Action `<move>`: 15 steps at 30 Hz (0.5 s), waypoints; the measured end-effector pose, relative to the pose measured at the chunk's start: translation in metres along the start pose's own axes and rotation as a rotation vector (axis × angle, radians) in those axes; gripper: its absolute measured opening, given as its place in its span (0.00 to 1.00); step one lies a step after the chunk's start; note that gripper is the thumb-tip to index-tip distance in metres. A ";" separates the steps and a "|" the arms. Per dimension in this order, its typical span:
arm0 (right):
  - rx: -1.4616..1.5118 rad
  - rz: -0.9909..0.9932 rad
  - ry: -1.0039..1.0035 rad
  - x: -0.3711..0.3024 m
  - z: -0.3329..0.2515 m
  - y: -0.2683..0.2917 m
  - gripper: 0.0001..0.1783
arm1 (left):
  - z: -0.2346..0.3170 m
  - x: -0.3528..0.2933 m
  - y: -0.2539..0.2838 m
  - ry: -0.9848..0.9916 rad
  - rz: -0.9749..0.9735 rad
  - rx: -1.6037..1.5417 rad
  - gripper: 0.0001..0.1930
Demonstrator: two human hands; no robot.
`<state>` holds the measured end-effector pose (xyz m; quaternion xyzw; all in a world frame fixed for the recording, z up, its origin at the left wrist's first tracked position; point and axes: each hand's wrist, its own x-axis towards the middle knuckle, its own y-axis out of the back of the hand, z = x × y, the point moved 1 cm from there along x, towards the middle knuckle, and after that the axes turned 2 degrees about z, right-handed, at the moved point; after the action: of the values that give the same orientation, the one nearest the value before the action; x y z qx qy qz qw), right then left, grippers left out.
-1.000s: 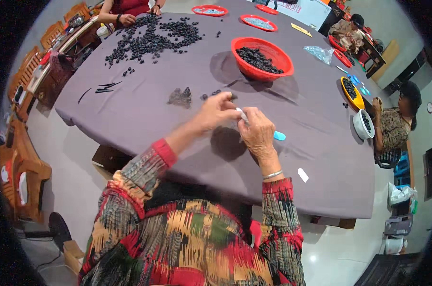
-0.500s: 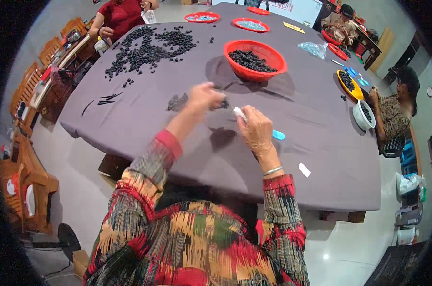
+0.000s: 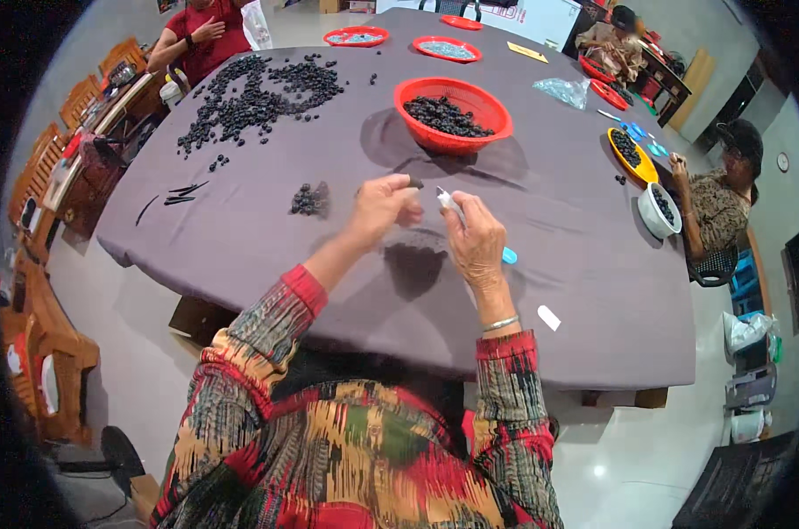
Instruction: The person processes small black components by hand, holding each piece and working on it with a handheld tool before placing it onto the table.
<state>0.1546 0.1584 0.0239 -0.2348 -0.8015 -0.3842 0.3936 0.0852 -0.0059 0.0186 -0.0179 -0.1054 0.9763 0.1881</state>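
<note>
My left hand (image 3: pixel 383 210) is raised over the near middle of the table, its thumb and fingers pinched on a small black piece (image 3: pixel 415 182). Close by on the right, my right hand (image 3: pixel 477 234) grips a white tool with a narrow dark tip (image 3: pixel 447 199), pointed toward that piece. Below the right hand a blue rounded end (image 3: pixel 509 256) shows; whether it belongs to the tool I cannot tell. Left of my left hand lies a small heap of black pieces (image 3: pixel 308 201). Beyond both hands stands a red basket (image 3: pixel 452 139) holding many black round pieces.
A grey cloth covers the table (image 3: pixel 267 238). Loose black pieces (image 3: pixel 258 97) spread at far left, near thin dark strips (image 3: pixel 184 193). A white tag (image 3: pixel 549 317) lies at right. Red plates (image 3: pixel 355 36), a yellow plate (image 3: pixel 646 167) and a white bowl (image 3: pixel 659 212) stand farther off. Other people sit around.
My left hand has come up beside the right hand's tool tip, from lower over the table, with a black piece pinched. The view has shifted slightly, and the person in red has moved their hand.
</note>
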 end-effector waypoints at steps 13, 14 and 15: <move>0.024 -0.017 -0.043 0.002 0.007 0.004 0.12 | -0.003 0.008 -0.012 -0.092 -0.079 0.426 0.35; 0.042 -0.018 -0.035 0.002 0.006 0.003 0.11 | -0.007 0.008 -0.011 -0.186 0.023 0.238 0.35; 0.043 -0.018 -0.038 0.003 0.004 0.004 0.11 | -0.005 0.007 -0.014 -0.183 0.023 0.240 0.35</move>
<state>0.1540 0.1644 0.0260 -0.2262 -0.8190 -0.3657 0.3800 0.0838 0.0102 0.0163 0.0926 -0.0045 0.9815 0.1672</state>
